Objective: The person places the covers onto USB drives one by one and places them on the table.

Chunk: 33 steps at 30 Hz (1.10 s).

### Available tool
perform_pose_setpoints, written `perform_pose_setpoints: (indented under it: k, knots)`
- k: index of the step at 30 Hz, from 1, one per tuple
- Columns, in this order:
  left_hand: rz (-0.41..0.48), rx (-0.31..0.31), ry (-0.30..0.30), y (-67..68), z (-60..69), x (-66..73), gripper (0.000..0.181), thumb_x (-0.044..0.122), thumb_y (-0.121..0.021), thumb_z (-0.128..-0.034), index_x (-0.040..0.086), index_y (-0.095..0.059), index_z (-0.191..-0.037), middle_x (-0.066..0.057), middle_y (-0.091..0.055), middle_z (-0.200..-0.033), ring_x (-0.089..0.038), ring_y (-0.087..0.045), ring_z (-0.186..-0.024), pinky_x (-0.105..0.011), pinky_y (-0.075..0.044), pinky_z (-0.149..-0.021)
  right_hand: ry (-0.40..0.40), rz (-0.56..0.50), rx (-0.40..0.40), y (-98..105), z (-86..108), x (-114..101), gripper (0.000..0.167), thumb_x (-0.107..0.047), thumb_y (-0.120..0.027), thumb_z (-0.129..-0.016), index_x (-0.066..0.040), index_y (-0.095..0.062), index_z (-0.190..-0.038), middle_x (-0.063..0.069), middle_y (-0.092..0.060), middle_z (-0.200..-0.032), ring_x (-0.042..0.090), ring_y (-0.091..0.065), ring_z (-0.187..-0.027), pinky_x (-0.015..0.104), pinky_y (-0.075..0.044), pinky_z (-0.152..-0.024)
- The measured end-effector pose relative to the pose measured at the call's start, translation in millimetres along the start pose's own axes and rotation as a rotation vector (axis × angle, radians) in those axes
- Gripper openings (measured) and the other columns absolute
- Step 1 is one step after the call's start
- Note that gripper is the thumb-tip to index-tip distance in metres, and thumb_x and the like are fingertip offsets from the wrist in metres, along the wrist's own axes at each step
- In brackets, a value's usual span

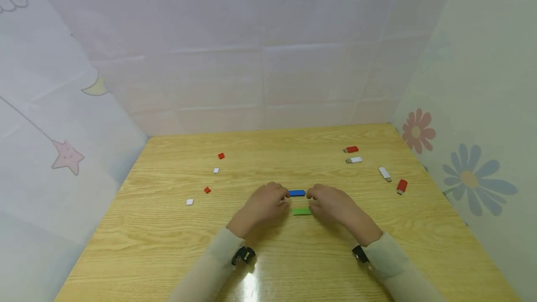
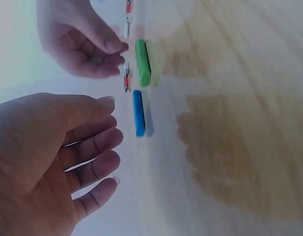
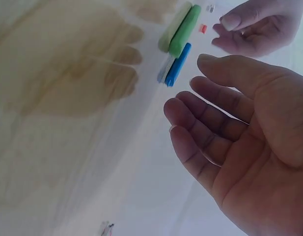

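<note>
A blue stick-shaped piece lies on the wooden table between the hands, and a green one lies nearer the front edge. My left hand is at their left, fingers loosely bent and apart, with nothing in it. On the other side my right hand has its fingers relaxed, also holding nothing. The left wrist view shows the blue piece just beyond the left fingertips. In the right wrist view the green piece lies past the right thumb. Whether any fingertip touches a piece, I cannot tell.
On the left of the table are red caps and white caps. At the right lie red USB sticks and white USB sticks with metal plugs showing. Patterned cloth walls stand behind and at both sides.
</note>
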<state>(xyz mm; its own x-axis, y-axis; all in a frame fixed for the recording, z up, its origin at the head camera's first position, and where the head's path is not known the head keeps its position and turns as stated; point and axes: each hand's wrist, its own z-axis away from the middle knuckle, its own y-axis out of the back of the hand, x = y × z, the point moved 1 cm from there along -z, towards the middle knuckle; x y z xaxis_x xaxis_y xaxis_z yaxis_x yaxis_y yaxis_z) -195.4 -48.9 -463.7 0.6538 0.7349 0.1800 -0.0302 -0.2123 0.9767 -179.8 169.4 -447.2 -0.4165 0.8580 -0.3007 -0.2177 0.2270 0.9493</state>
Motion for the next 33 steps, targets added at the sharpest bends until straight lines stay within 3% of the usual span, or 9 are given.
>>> perform_pose_setpoints:
  k: [7, 20, 33]
  knots:
    - [0.001, -0.015, 0.044, 5.9, 6.6, -15.1, 0.020, 0.026, -0.070, -0.0979, 0.012, -0.074, -0.112, -0.001, -0.070, -0.102, -0.017, -0.063, -0.094, -0.029, -0.055, -0.078, 0.020, 0.017, 0.029, 6, 6.1, 13, 0.024, -0.018, -0.072, -0.095, -0.006, -0.070, -0.115, 0.009, -0.068, -0.112, 0.028, -0.068, -0.100, 0.045, -0.057, -0.083]
    - [0.000, -0.012, 0.116, 13.3, 26.0, -46.8, 0.020, 0.023, -0.072, -0.0955, 0.010, -0.073, -0.111, -0.003, -0.069, -0.104, -0.020, -0.062, -0.096, -0.035, -0.055, -0.079, -0.061, 0.014, 0.043, 14, 19.6, 45, 0.025, -0.018, -0.068, -0.096, -0.006, -0.069, -0.117, 0.011, -0.067, -0.116, 0.031, -0.066, -0.106, 0.049, -0.055, -0.088]
    - [0.053, 0.002, 0.209, 21.7, 46.9, -73.8, 0.022, 0.022, -0.073, -0.0950, 0.009, -0.072, -0.112, -0.003, -0.068, -0.104, -0.023, -0.062, -0.099, -0.038, -0.054, -0.082, -0.071, -0.001, 0.068, 24, 37.5, 74, 0.028, -0.016, -0.071, -0.094, -0.001, -0.068, -0.117, 0.014, -0.067, -0.112, 0.032, -0.066, -0.099, 0.049, -0.056, -0.083]
